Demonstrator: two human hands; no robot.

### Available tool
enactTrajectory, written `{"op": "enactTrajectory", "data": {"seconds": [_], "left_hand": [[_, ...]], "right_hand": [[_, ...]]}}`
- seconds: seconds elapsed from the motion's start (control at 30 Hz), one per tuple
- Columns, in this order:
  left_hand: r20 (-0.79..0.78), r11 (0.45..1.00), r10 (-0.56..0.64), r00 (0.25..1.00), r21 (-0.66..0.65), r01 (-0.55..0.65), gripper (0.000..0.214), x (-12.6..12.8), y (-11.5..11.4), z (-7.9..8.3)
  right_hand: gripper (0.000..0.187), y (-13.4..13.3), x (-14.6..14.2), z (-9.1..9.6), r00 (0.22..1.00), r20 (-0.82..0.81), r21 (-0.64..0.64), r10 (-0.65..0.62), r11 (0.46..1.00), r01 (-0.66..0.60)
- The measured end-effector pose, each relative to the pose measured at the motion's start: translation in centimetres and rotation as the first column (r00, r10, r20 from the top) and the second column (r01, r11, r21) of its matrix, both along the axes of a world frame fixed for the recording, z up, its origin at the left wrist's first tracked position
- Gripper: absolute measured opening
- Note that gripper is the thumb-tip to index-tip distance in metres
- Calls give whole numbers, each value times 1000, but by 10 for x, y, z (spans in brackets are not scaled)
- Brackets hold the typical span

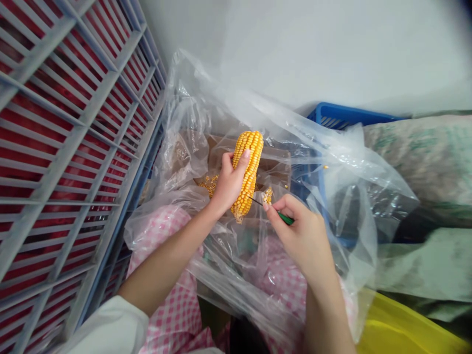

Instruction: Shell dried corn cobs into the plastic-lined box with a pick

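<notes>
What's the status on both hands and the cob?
Left hand gripping dried corn cob, near upright. Right hand holding green-handled pick, tip by the cob. Loose kernels behind; clear plastic bag around the work, not blocking.

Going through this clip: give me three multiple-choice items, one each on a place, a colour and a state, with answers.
1. Where do the loose corn kernels lie? A inside the clear plastic bag; B on the grey rack; C in the yellow bin.
2. What colour is the handle of the pick in the right hand? A red; B blue; C green.
3. The corn cob in the left hand is: A wrapped in husk; B husked; C charred black.
Answers: 1 A, they lie within its folds; 2 C, green shows in the grip; 3 B, yellow kernels show bare.
</notes>
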State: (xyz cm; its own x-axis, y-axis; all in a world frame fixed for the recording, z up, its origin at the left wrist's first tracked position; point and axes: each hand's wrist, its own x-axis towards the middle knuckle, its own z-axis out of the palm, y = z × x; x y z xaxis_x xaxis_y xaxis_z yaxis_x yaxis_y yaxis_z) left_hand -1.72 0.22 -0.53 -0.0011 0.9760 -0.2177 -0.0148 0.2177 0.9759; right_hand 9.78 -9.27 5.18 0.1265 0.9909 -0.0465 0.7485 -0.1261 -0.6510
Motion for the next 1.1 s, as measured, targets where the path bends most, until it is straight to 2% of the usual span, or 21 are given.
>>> {"op": "enactTrajectory", "data": {"seconds": [0.23,0.4,0.6,1.1], "left_hand": [[-111,999,-27,993,31,31,32,2,-6,1],[-158,995,-36,987,86,50,32,2,-7,5],[-165,998,-42,985,47,51,28,-1,-4,12],[-143,998,-27,989,59,36,30,0,-4,8]], "right_hand": [[21,3,-9,-7,989,129,12,68,997,-70],[21,0,-8,-4,974,215,40,71,996,-81],[23,-5,-3,0,973,224,81,65,993,-85],[22,-3,-7,-2,966,254,74,58,994,-80]]}}
